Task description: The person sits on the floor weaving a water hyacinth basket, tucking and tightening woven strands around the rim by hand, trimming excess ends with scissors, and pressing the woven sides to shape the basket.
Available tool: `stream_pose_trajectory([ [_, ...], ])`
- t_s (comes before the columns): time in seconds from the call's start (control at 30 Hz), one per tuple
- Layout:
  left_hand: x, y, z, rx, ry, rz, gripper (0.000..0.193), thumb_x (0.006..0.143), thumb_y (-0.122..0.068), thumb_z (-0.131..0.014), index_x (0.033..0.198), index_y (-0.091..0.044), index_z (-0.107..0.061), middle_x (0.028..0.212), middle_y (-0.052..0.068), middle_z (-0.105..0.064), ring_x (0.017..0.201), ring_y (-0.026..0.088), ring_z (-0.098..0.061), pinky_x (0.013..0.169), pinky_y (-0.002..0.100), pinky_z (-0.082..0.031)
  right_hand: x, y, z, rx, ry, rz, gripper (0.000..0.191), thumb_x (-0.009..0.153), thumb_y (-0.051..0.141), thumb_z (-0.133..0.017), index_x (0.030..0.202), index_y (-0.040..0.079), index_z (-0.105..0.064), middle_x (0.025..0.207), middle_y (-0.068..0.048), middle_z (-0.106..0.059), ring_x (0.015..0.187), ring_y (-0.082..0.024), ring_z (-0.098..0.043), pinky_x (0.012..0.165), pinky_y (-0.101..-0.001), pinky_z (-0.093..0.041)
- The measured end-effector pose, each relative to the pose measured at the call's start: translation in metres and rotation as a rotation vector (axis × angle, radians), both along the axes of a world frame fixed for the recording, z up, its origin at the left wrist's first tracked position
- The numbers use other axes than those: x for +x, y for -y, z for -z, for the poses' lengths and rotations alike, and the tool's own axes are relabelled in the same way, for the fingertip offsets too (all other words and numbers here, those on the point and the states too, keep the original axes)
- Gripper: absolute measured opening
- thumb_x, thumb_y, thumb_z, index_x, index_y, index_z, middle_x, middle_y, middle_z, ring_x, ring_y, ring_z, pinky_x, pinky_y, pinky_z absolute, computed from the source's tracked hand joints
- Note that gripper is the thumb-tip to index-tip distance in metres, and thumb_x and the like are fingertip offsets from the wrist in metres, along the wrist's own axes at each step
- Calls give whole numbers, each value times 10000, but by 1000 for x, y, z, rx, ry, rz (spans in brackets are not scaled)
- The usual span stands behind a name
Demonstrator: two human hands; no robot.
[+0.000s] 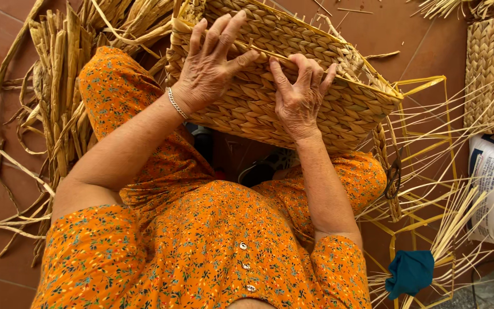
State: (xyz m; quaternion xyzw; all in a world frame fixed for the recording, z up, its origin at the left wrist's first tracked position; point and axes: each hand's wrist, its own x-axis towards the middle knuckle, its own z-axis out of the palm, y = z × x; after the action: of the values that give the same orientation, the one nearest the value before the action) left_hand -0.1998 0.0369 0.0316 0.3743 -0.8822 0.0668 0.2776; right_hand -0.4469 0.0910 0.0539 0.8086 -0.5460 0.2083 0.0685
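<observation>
On the lap, left hand (210,66) and right hand (299,94) press spread-fingered, gripping nothing, on a coarse woven basket (338,109) — rectangular, straw-coloured

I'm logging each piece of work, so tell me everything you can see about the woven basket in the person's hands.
The woven basket is rectangular, plaited from thick, golden-tan dried fibre in twisted rows. It rests tilted on the person's lap, its side wall facing up. Loose strand ends stick out along its far edge. The left hand lies spread on the upper rim, the right hand presses the wall, fingers on one strand.
</observation>
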Motion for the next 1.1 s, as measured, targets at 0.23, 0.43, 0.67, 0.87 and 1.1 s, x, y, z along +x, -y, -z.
stream_pose_trajectory([
  [0.23, -7, 0, 4, 130, -39, -14, 445, 960, -80, -704, 1381, -198, -623, 1557, 177, -370, 1477, 343, -364, 1229, 534, -195, 5, 1, -7, 8, -50, 8, 467, 935, 75, -749, 1373, 233, -708, 1333, -79, -506, 1285, -310, -470, 1228, -685, -132],
  [0.43, 28, -7, -5, 58, -211, -138, 479, 975, 9, -692, 1435, -45, -571, 1514, 119, -426, 1434, 280, -412, 1224, 447, -316, 8, -1, -12, 38, 79, 7, 459, 942, 138, -755, 1387, 210, -669, 1428, -97, -505, 1390, -309, -443, 1237, -660, -112],
  [0.67, 38, -10, -16, 222, -411, -120, 496, 913, 19, -714, 1396, -38, -613, 1406, 104, -491, 1319, 319, -487, 1143, 438, -391, 43, 14, -6, 65, 85, -9, 522, 995, 165, -749, 1488, 176, -580, 1518, -7, -505, 1443, -271, -413, 1264, -633, -101],
  [0.87, 38, -5, -18, 318, -719, -124, 502, 900, 113, -641, 1394, 40, -586, 1339, 137, -496, 1268, 300, -518, 1116, 395, -473, 56, 12, -16, 133, 173, 13, 518, 966, 127, -751, 1464, 177, -618, 1464, 14, -533, 1404, -250, -440, 1260, -645, -77],
  [1.1, 37, -4, -13, 202, -479, -120, 474, 922, 120, -649, 1384, 16, -641, 1265, 90, -556, 1211, 282, -513, 1109, 384, -473, 54, 15, -12, 126, 178, -19, 526, 981, 50, -725, 1472, 216, -634, 1454, 1, -528, 1417, -253, -446, 1266, -642, -25],
])
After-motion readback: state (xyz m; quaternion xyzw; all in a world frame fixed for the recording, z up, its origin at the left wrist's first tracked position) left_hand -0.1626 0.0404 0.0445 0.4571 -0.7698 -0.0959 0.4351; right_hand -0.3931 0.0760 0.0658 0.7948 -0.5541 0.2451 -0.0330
